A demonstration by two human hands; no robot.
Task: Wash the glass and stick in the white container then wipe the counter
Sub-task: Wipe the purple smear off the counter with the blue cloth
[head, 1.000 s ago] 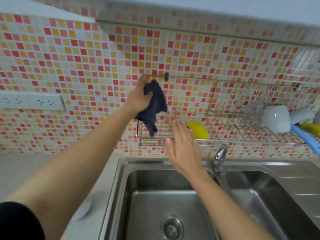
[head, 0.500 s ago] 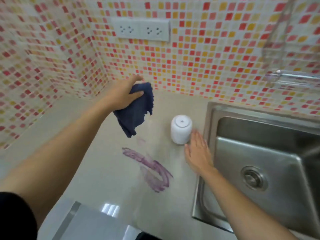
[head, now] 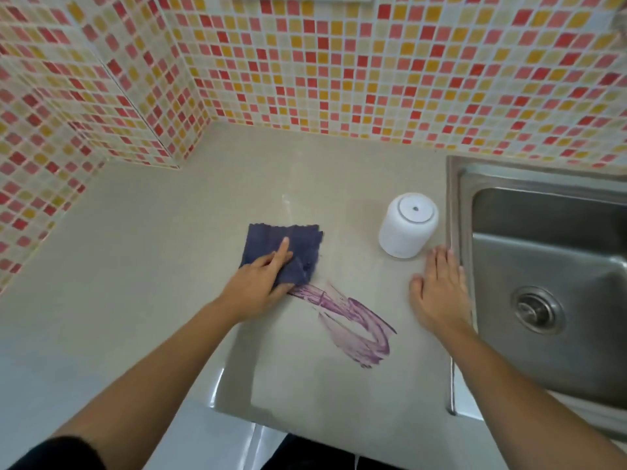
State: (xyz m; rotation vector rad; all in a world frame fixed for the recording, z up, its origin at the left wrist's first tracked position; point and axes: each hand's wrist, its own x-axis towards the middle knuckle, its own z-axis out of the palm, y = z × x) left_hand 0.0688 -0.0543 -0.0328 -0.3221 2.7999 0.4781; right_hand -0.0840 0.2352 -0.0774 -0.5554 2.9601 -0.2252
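A dark blue cloth [head: 298, 244] lies flat on the beige counter [head: 163, 252]. My left hand [head: 261, 283] presses down on its near edge, index finger stretched over it. A purple smear [head: 353, 323] curves across the counter from the cloth's near corner toward the right. A white container [head: 407, 225] stands upside down next to the sink. My right hand [head: 439, 293] rests flat and open on the counter just in front of the container, beside the sink rim. No glass or stick is visible.
A steel sink [head: 543, 266] with a round drain [head: 537, 310] fills the right side. Red, orange and pink mosaic tiles [head: 339, 69] cover the back and left walls. The counter's front edge [head: 234, 412] runs along the bottom.
My left hand has brought the cloth down from the air onto the counter at the smear's upper end. My right hand has settled flat by the sink. The view has tilted down.
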